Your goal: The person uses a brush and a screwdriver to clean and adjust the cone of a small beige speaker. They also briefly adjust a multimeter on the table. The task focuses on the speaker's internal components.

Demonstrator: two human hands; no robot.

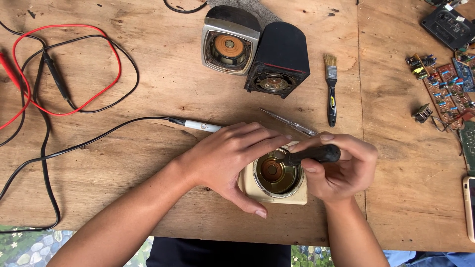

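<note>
At lower centre of the frame, the left hand (pixel 225 155) clasps a cream speaker (pixel 275 179) on the bench (pixel 148 153). The right hand (pixel 344 165) has its grip closed around a black tool (pixel 314 155), tip inside the speaker's cone.

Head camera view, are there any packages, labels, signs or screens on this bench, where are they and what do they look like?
Phone: right edge of the wooden table, partly cut off; upright slim rectangle, light rim, dark screen.
Brush label: small yellowish patch on the black handle of the paintbrush, right of the two speakers.
No packages or signs show.
</note>
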